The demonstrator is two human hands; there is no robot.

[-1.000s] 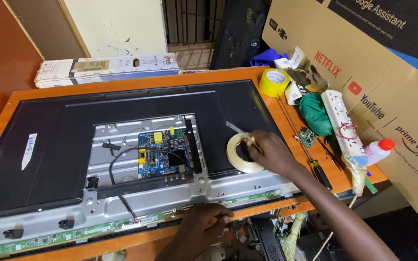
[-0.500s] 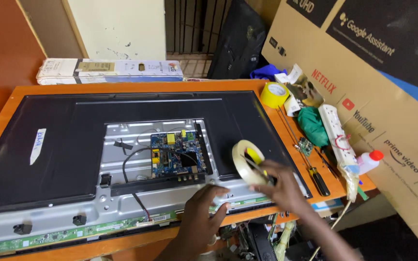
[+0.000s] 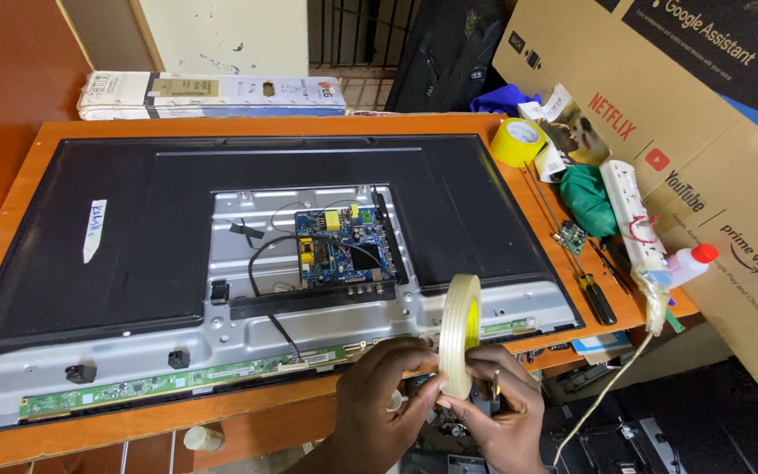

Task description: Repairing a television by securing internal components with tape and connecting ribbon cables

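Observation:
A roll of pale filament tape point(image 3: 460, 333) stands on edge above the near table edge. My right hand point(image 3: 495, 412) grips its lower part from the right. My left hand point(image 3: 385, 395) pinches the same roll from the left, fingertips at its lower rim. Behind the hands lies a flat television point(image 3: 221, 237) face down, its back cover off over a metal chassis. A blue circuit board point(image 3: 344, 248) with black cables sits in the middle of the chassis. A long green strip board point(image 3: 186, 379) runs along the television's near edge.
The orange table point(image 3: 37, 158) carries a yellow tape roll point(image 3: 518, 140), a green cloth point(image 3: 591, 197), a white power strip point(image 3: 632, 218), a screwdriver point(image 3: 597, 297) and a white bottle with a red cap point(image 3: 684, 263). Large cardboard box at right point(image 3: 730, 149); long white box at back point(image 3: 212, 93).
The tape roll came off the television's right side towards me and turned on edge. My left hand left the television's near edge and joined my right hand on the roll.

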